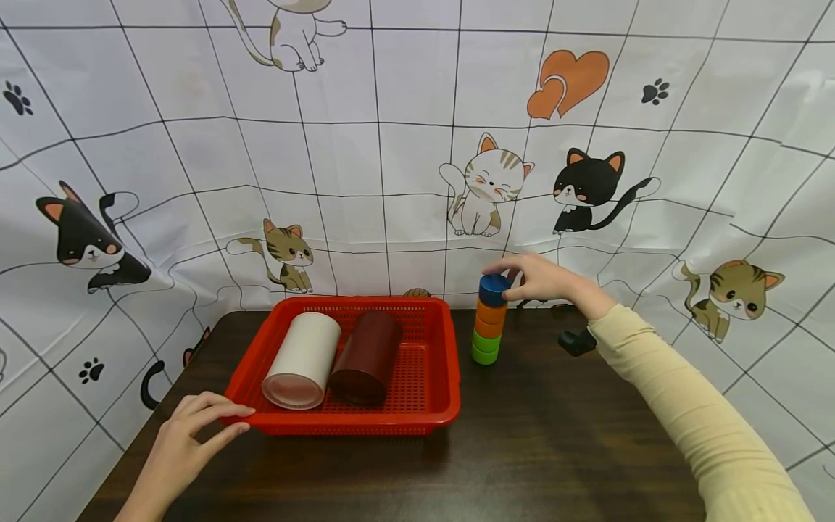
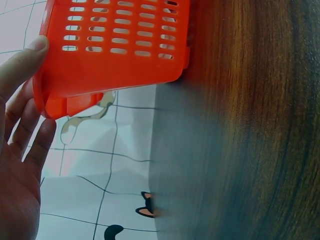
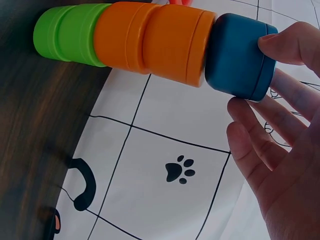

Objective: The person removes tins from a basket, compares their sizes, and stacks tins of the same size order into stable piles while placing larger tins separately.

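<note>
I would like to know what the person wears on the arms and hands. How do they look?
The right hand and left hand are both bare, with no gloves or rings visible. A pale yellow sleeve, gathered in many small wrinkles, covers the right forearm and ends above the wrist. No left sleeve shows in the pictures.

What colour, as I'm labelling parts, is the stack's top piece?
The top piece is blue, clearest in the right wrist view.
</note>
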A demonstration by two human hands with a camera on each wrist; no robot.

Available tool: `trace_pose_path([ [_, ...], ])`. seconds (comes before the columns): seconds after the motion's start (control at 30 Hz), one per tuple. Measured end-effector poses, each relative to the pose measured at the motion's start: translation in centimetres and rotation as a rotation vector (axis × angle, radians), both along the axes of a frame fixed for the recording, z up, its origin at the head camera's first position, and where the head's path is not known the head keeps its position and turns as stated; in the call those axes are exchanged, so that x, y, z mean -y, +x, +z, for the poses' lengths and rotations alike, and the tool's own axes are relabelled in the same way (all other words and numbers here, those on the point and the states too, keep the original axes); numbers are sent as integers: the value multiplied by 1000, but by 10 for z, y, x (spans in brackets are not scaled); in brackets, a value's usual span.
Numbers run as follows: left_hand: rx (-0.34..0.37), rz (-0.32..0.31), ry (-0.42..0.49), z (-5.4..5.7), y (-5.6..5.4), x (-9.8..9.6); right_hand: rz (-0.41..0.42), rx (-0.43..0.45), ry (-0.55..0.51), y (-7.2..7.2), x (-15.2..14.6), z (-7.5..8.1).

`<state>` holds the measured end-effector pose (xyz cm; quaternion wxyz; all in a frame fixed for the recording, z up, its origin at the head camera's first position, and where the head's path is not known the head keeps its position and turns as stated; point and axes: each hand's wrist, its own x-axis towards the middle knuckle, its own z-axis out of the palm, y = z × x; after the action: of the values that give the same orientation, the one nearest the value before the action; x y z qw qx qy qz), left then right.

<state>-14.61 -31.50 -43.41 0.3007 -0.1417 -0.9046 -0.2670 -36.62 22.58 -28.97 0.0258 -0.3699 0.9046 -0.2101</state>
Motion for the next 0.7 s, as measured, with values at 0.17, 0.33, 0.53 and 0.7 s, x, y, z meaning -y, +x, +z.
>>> trace_pose_path([
  [0.17,5,2,1,0,0,0,-3,-15,7,0,-1,-2],
  [0.33,-6,-5,2,1,1,0,8,-17,-3,0,0,-3],
  [0.53,-5,-2,0,1,1,-1,1,-3,-7,2,-1,-1],
  [0.7,-3,-1,-4,1,1,-1,-1,0,0,2,-1,-2],
])
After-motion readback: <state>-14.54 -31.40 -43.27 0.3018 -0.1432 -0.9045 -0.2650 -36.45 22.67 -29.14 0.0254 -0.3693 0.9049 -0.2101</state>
